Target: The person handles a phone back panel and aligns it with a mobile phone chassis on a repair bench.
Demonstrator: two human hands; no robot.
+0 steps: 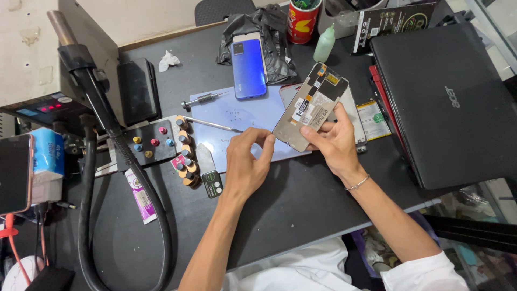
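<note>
2 hands [245, 164] [334, 140], 1 phone screen [311, 106]

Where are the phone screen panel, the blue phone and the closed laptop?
phone screen panel [311, 108], head view, middle of its back side.
blue phone [248, 68], head view, centre of its back.
closed laptop [441, 102], head view, middle of its lid.

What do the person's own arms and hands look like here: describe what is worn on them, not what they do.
Both forearms are bare, with no gloves on the left hand or the right hand. A thin silver-coloured chain bracelet circles the right wrist. A white short sleeve shows at the right upper arm; white clothing shows below the left arm too.
</note>
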